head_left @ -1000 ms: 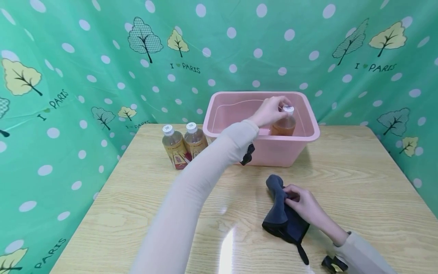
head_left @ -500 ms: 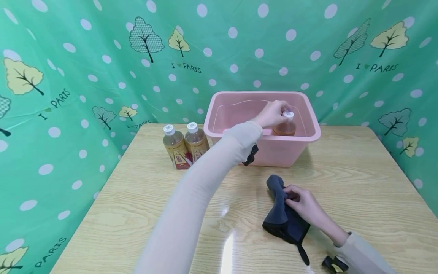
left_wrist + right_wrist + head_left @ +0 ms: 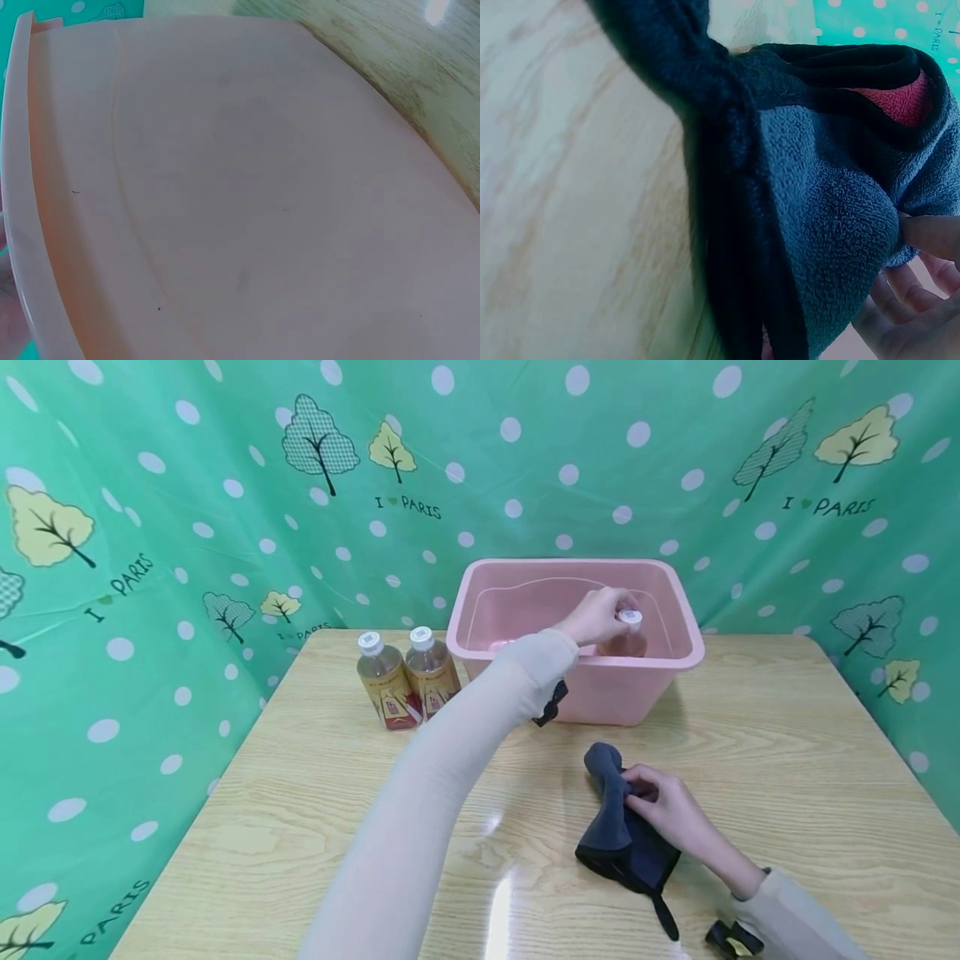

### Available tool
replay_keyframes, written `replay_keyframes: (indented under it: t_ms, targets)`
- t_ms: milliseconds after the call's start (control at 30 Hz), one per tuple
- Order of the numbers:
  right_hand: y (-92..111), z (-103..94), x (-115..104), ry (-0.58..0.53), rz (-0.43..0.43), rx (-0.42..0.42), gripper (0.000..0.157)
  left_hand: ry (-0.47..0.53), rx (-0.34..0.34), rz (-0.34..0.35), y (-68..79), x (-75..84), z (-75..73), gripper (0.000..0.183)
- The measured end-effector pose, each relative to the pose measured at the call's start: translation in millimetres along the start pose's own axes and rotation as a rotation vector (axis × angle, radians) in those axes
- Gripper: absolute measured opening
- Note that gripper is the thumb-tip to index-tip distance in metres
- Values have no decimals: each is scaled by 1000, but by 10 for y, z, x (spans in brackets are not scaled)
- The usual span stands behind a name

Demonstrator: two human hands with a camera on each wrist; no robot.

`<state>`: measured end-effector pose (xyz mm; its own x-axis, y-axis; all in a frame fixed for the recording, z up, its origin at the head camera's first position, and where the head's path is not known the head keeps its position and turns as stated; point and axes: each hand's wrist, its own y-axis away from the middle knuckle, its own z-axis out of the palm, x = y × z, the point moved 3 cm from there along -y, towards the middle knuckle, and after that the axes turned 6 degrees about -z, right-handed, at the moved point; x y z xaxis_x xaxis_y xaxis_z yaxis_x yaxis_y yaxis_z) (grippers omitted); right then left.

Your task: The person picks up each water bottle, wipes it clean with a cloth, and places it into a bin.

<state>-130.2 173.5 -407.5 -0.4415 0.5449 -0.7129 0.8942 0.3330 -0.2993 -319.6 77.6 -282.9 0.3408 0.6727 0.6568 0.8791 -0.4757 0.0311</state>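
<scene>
Over the right part of the pink plastic tub [image 3: 517, 664], my left hand [image 3: 598, 615] grips a bottle [image 3: 626, 646] of brown liquid near its white cap. The bottle's lower part is hidden behind the tub's front wall. In the left wrist view the tub's outer wall [image 3: 262, 187] fills most of the frame, and only a bit of the hand shows at the left edge. My right hand [image 3: 663, 806] pinches a bunched dark grey cloth [image 3: 606, 827] with black edging. The right wrist view shows the cloth's fuzzy side [image 3: 829, 202] and a pink patch inside a fold.
Two bottles [image 3: 388, 685] with white caps and tan labels stand upright side by side, left of the tub. The wooden table [image 3: 787, 735] backs onto a green dotted curtain [image 3: 525, 460]. A strap loop [image 3: 663, 917] trails from the cloth's front end.
My left hand has moved down and slightly right, and the bottle sits lower in the tub than before. The right hand and the cloth have stayed in place.
</scene>
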Motion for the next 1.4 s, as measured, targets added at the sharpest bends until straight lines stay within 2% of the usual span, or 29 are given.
replay_keyframes:
  t_ms: [233, 500, 633, 800, 1000, 1300, 1400]
  targets:
    - [-6, -3, -9, -5, 6, -4, 21, 28, 0, -9, 12, -35, -5, 31]
    - [-8, -2, 2, -8, 16, -18, 21, 17, -39, 23, 33, -57, -45, 37]
    - [-9, -2, 6, -8, 20, -23, 20, 3, -71, 26, 93, -58, -93, 40]
    - [-4, -1, -2, -5, 6, -15, 20, -22, -118, 20, 259, -43, -203, 48]
    - [-6, 2, -3, -6, 19, -14, 20, -133, -135, 51, 499, -35, -383, 47]
    - [-7, 11, -5, -10, 1, -17, 22, -233, -101, 151, 832, -74, -678, 42]
    - [-8, 15, 0, -9, 5, -16, 22, -258, -79, 158, 943, -86, -780, 44]
